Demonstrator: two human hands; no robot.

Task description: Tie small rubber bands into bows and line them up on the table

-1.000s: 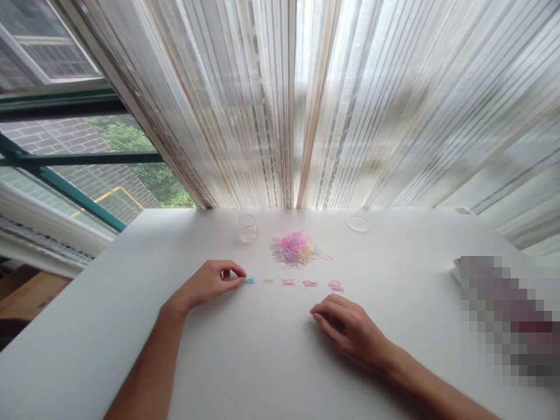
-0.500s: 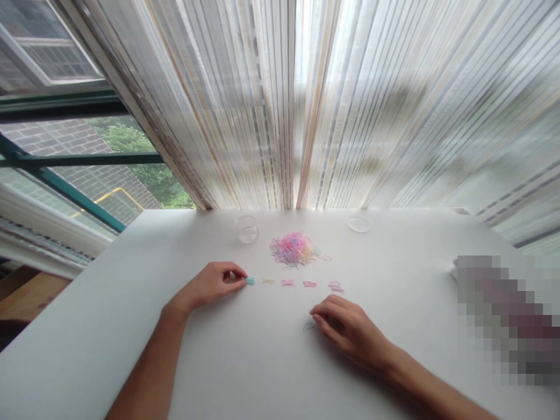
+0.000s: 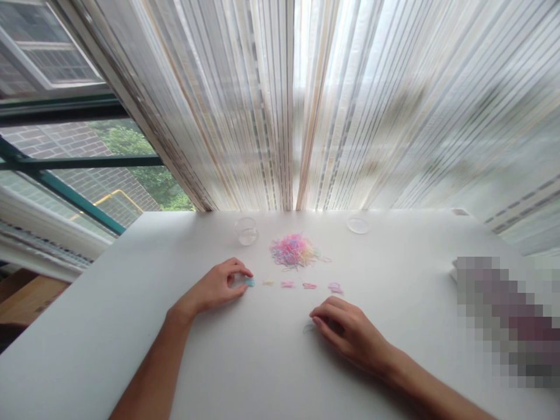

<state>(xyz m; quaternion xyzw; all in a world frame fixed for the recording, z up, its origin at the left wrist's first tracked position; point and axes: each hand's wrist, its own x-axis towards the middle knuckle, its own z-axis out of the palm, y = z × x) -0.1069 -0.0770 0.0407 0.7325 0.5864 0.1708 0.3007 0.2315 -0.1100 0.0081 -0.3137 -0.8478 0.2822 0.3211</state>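
The striped sheer curtain point(image 3: 280, 105) is hanging behind the white worktop point(image 3: 236, 361), which is spreading out in front of you and carrying the small things. A green-framed window point(image 3: 83, 160) is showing on the left, and a pixelated object point(image 3: 503, 315), too obscured to name, is lying at the right side.

Your right hand point(image 3: 347, 329) is resting low over the worktop, its fingers curling and its thumb and forefinger tips lying close together; I cannot tell whether they are gripping anything. Your left hand point(image 3: 214, 287) is holding its thumb and forefinger apart around the blue bundle point(image 3: 249, 283), at the left end of a row.

Beyond the row, a loose pile of pastel loops point(image 3: 294, 251) is sitting between a clear cup point(image 3: 247, 233) on the left and a shallow clear dish point(image 3: 359, 225) on the right. Continuing rightward from the blue one, the row is running through a yellow bundle point(image 3: 268, 283), a pink bundle point(image 3: 287, 284), a deeper pink bundle point(image 3: 310, 286) and a purple bundle point(image 3: 335, 287). One thin greyish loop point(image 3: 308, 329) is lying just beside your right fingertips.
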